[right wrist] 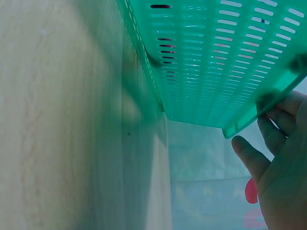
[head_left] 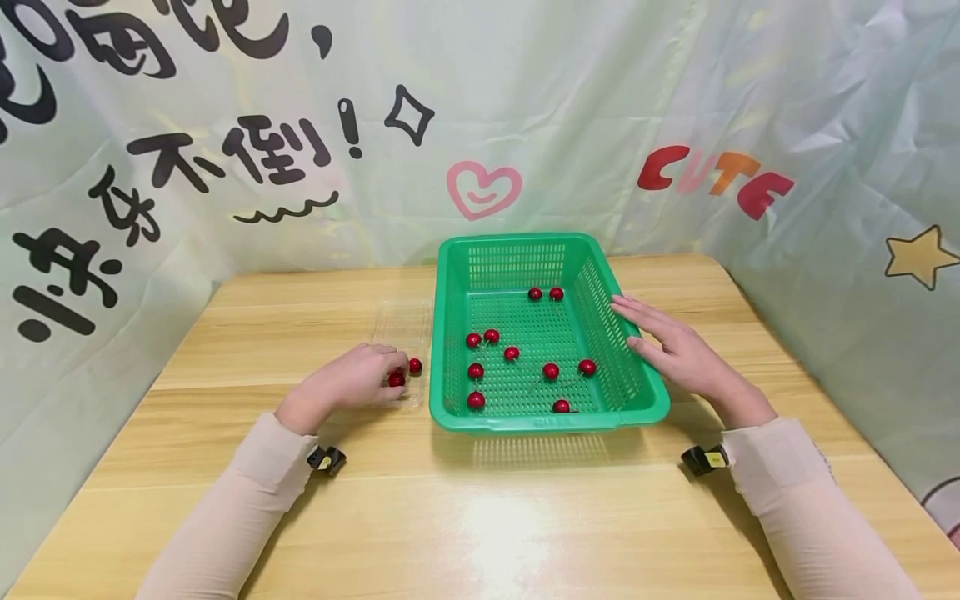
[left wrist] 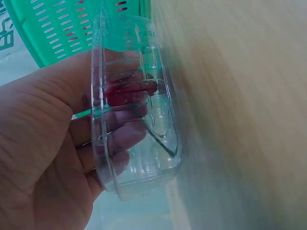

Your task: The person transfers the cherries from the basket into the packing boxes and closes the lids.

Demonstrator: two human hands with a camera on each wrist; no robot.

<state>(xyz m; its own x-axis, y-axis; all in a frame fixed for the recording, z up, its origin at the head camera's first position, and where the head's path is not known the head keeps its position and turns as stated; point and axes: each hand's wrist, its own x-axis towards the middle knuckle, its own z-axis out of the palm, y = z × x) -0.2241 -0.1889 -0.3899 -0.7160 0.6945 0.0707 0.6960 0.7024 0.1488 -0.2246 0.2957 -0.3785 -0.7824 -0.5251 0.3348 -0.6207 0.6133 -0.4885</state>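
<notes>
My left hand (head_left: pixel 365 377) reaches into a clear plastic box (head_left: pixel 403 317) beside the basket. Its thumb and fingers pinch a red cherry (head_left: pixel 396 379), while a second cherry (head_left: pixel 416 366) lies just to the right. Through the box wall in the left wrist view, the fingers (left wrist: pixel 127 136) curl by the red cherry (left wrist: pixel 124 93), and a dark stem slants below it. A green plastic basket (head_left: pixel 550 422) holds several stemmed cherries (head_left: pixel 512 354). On its right rim rest the extended fingers of my right hand (head_left: pixel 684 350), with the thumb a little apart from them.
The basket and box stand on a wooden table (head_left: pixel 360 508). Behind them hangs a pale printed curtain (head_left: pixel 570 100), which also lines both sides. In the right wrist view, the slotted basket wall (right wrist: pixel 201 72) rises from the tabletop.
</notes>
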